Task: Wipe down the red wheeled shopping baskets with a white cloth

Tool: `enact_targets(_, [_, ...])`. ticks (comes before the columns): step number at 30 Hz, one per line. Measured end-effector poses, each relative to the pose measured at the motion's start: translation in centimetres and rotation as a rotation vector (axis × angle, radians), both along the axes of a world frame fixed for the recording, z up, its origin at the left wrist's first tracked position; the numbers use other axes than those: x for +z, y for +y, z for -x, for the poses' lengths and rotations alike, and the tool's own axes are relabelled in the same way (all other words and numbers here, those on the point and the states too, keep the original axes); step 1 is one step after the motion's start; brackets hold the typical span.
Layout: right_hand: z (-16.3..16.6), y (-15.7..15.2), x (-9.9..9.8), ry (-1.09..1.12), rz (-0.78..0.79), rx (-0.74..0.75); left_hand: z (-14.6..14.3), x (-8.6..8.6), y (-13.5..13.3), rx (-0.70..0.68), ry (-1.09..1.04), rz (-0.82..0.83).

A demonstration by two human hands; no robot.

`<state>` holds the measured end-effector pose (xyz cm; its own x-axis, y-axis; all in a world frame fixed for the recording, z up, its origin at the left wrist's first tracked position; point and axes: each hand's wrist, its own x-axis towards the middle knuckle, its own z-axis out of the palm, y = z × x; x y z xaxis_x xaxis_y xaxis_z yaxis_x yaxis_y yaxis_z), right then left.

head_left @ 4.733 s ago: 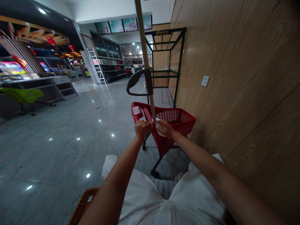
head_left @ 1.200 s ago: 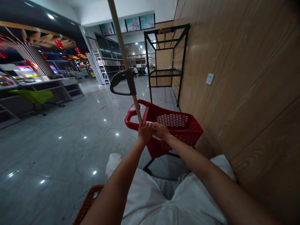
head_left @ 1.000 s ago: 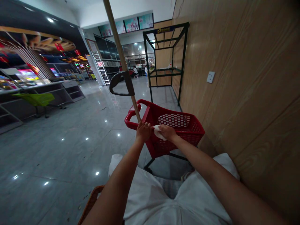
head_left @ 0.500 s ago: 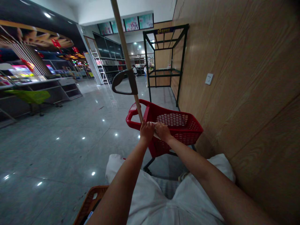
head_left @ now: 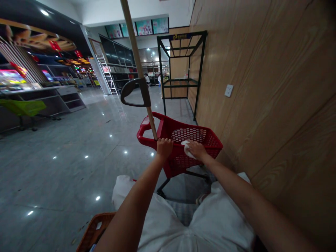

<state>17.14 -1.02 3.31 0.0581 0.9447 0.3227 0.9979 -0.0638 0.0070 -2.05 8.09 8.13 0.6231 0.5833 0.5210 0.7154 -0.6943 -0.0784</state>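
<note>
A small red shopping cart stands in front of my knees. My left hand is closed over its near rim, close to the handle end. Farther right along that rim, my right hand presses a white cloth against the edge, fingers bent over it. A wooden pole with a dark loop-shaped grip rises beside the cart's handle, its lower end just past my left hand. Whether the pole touches that hand, I cannot tell.
A wood-panelled wall runs close along the right. Beyond the cart is a black metal rack. An orange-brown basket sits at the lower left. A green cart and a ladder stand farther off, with people in the background.
My right hand and the white cloth have slid right along the cart's rim, away from my left hand. My left hand keeps its place on the rim. The view has shifted slightly.
</note>
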Motion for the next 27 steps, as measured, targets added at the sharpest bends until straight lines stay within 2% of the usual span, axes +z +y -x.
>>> enact_targets(3, [4.6,2.5,0.5,0.035,-0.126,0.086,-0.2,-0.3,-0.5,0.001,-0.042,-0.024])
enact_targets(6, [7.1,4.0,0.7,0.069,-0.167,0.062,0.1,-0.4,-0.4,0.002,-0.033,-0.056])
enact_targets(8, [6.5,3.9,0.5,0.068,-0.124,0.062,0.4,-0.5,-0.2,-0.003,-0.023,-0.075])
enact_targets(11, [3.1,2.4,-0.1,0.052,-0.032,0.076,0.6,-0.6,-0.1,-0.011,-0.045,-0.092])
enact_targets(14, [-0.6,0.2,-0.6,0.055,0.009,0.022,0.4,-0.9,-0.3,-0.013,-0.098,-0.120])
enact_targets(16, [-1.7,-0.7,-0.4,0.065,0.016,0.005,0.1,-1.2,-0.7,-0.015,-0.145,-0.143])
enact_targets(18, [-1.0,-0.7,0.2,0.065,0.020,0.064,-0.2,-1.5,-1.0,-0.005,-0.196,-0.153])
enact_targets(21, [2.5,0.9,1.5,0.056,-0.012,0.198,-0.4,-1.8,-1.1,0.001,-0.224,-0.150])
enact_targets(24, [6.0,2.7,2.3,0.077,-0.061,0.151,-0.2,-1.7,-0.8,0.002,-0.201,-0.143])
enact_targets(27, [6.5,3.1,2.1,0.075,-0.052,0.104,0.4,-1.5,-0.4,-0.010,-0.167,-0.131])
